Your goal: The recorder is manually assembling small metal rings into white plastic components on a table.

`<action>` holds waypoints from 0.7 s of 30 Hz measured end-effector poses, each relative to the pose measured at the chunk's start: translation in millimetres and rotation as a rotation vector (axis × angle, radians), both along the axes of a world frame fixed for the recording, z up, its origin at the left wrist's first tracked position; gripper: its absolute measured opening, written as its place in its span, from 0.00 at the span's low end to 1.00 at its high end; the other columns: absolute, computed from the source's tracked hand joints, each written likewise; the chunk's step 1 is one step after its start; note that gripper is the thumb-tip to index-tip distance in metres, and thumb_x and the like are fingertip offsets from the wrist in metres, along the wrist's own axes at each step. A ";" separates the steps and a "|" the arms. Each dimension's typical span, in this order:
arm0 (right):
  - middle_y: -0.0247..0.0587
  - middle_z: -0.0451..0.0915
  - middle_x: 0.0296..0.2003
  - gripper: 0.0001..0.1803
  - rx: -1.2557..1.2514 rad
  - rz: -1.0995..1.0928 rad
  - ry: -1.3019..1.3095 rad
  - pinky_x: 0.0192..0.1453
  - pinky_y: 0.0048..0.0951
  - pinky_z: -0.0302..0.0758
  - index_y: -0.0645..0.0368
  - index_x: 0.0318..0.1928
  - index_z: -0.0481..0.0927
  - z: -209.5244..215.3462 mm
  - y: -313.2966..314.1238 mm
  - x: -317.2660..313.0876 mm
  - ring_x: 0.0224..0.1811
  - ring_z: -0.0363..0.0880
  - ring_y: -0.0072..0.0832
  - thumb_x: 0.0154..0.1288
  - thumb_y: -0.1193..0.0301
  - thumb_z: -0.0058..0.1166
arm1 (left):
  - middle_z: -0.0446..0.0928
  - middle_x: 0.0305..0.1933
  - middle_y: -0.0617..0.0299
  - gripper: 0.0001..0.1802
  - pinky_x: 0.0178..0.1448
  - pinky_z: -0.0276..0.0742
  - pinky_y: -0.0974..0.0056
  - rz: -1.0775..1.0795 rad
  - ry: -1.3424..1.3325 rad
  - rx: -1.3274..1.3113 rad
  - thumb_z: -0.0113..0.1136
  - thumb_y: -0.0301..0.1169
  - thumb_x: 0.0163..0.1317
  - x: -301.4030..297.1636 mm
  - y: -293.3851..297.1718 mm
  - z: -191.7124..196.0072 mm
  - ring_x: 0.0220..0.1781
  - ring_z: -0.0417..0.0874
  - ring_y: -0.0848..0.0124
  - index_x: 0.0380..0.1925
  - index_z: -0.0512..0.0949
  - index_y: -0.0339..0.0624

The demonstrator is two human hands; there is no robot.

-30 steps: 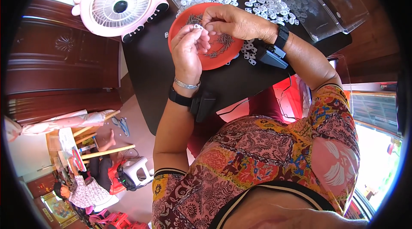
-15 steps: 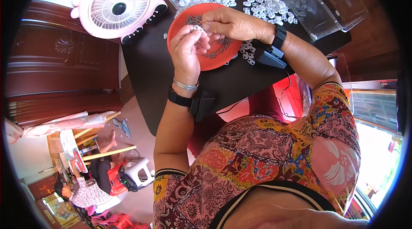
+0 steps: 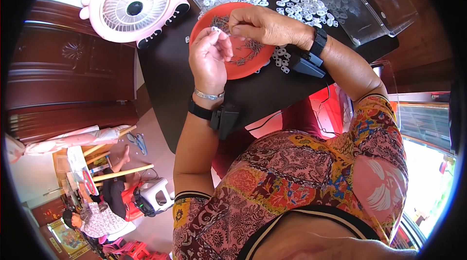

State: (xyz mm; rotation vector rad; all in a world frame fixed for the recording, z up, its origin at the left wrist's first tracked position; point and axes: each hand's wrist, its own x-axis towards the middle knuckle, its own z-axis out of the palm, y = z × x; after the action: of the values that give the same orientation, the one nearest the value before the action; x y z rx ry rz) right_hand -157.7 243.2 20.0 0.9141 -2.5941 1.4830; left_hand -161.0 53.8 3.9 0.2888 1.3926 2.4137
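Observation:
My left hand (image 3: 209, 58) is over the left side of a red-orange bowl (image 3: 265, 59), closed in a pinch. Between its thumb and fingertip sits a small white two-holed plastic piece (image 3: 215, 29). Close by on the right, my right hand (image 3: 265, 25) hangs above the bowl with thumb and fingers pressed together; whatever they pinch is hidden. Thin grey screws or nails (image 3: 253, 49) are scattered inside the bowl. More white plastic pieces (image 3: 304, 6) lie heaped behind it and to its right.
A clear plastic tray (image 3: 389, 30) stands at the back right of the black table (image 3: 165, 89). To the left is a pink fan (image 3: 134, 9). Black devices (image 3: 309, 65) with cables are strapped to my wrists. Another person (image 3: 102, 218) sits at the far lower left.
My hands have come slightly apart. The left hand has shifted a little left with the white piece, while the right has stayed nearly in place.

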 end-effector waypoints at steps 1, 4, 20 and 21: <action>0.37 0.75 0.26 0.11 0.000 0.001 0.000 0.36 0.27 0.73 0.62 0.36 0.75 -0.6 0.5 -1.0 0.29 0.74 0.24 0.66 0.67 0.46 | 0.74 0.22 0.60 0.10 0.24 0.63 0.72 0.031 -0.010 0.028 0.49 0.33 0.61 -1.3 -0.8 -0.4 0.20 0.71 0.73 0.28 0.73 0.38; 0.34 0.75 0.28 0.11 -0.088 -0.022 -0.161 0.41 0.24 0.72 0.62 0.36 0.74 -3.1 0.8 -1.1 0.33 0.73 0.22 0.67 0.65 0.51 | 0.73 0.23 0.60 0.09 0.25 0.63 0.71 0.015 0.005 0.004 0.49 0.33 0.61 -3.4 -3.2 -1.7 0.22 0.71 0.72 0.29 0.72 0.39; 0.35 0.76 0.24 0.06 -0.022 -0.049 -0.026 0.34 0.25 0.71 0.61 0.33 0.76 3.7 -0.7 4.0 0.27 0.74 0.22 0.63 0.71 0.52 | 0.72 0.23 0.61 0.09 0.24 0.62 0.71 0.102 0.121 -0.117 0.48 0.32 0.62 0.3 -1.8 4.5 0.21 0.72 0.73 0.29 0.71 0.39; 0.34 0.75 0.25 0.07 -0.033 -0.053 -0.099 0.33 0.23 0.70 0.63 0.33 0.76 3.8 -0.5 3.5 0.27 0.73 0.18 0.65 0.72 0.51 | 0.73 0.24 0.61 0.08 0.24 0.63 0.71 0.104 0.115 -0.110 0.48 0.32 0.62 0.3 -2.5 4.5 0.23 0.73 0.72 0.30 0.72 0.38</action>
State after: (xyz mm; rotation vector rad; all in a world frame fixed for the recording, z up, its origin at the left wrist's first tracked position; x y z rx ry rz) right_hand -154.3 242.6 23.8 0.7812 -2.6308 1.5914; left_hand -160.7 51.3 8.4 0.3393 1.6225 2.4254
